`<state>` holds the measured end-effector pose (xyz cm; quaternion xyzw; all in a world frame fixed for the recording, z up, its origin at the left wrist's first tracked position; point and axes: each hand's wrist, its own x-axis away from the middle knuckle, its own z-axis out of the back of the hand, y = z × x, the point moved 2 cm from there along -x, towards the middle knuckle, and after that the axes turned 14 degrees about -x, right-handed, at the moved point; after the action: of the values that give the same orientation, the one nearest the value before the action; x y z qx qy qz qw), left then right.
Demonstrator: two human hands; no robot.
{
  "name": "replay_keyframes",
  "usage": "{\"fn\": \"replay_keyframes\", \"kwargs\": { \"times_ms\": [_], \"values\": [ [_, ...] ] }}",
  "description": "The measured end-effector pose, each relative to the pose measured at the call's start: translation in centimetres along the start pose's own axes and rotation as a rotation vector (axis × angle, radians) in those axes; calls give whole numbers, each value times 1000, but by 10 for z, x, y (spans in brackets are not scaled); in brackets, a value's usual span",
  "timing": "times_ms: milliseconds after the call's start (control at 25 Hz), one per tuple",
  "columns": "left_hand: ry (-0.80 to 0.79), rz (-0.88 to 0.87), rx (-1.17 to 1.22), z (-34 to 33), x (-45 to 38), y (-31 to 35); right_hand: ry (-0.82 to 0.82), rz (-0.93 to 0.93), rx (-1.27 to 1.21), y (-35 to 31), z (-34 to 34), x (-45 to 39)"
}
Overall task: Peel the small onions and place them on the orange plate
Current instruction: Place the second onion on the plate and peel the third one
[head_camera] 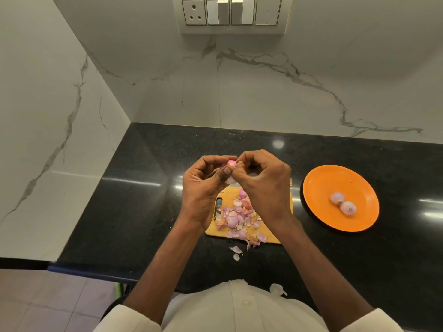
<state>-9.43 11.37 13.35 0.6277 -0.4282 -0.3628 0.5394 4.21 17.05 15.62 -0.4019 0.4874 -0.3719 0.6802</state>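
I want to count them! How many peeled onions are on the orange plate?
2. One peeled onion lies near the middle of the orange plate, and the second onion touches it on its near side. Nothing seems hidden there.

I can read no text, label, brand or number anywhere from here. The switch panel [231,12] on the wall far beyond both hands carries no legible marking, and the orange plate [318,178] is unmarked too.

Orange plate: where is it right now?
Head view: the orange plate sits on the black counter, right of the cutting board, holding two peeled onions.
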Motion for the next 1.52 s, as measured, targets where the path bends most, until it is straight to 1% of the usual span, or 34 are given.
{"fn": "replay_keyframes", "kwargs": {
  "times_ms": [120,200,240,320,440,560,720,880,1000,1200,1280,1320,1400,1520],
  "values": [
    [11,52,113,-4,-1,2,121,-242,-311,3,3,0],
    [35,71,131,-4,-2,0,134,-368,-471,5,4,1],
    [47,75,129,-3,-3,-1,111,-396,-510,5,4,2],
    [66,78,116,-1,-4,-1,37,-377,-497,4,4,3],
    [54,41,39,1,-3,0,-62,-205,-280,1,6,1],
    [54,-12,-67,4,-4,1,-78,-65,-121,1,9,-2],
    [70,-50,-132,4,-1,3,-69,6,-76,1,6,0],
    [65,-98,-174,2,-1,5,-49,-65,-77,1,3,0],
    [64,-91,-149,0,0,3,-34,-132,-92,2,3,0],
    [49,-74,-85,-4,2,2,-23,-134,-17,3,-1,3],
    [39,-51,-36,-4,1,2,-11,-168,-12,5,2,1],
    [40,-29,-17,-4,1,1,-22,-201,-48,7,6,0],
    [83,59,42,-2,-1,-4,-58,-282,-200,11,12,-3],
    [132,198,188,-3,-3,-13,-69,-390,-357,13,10,3]
  ]
}}
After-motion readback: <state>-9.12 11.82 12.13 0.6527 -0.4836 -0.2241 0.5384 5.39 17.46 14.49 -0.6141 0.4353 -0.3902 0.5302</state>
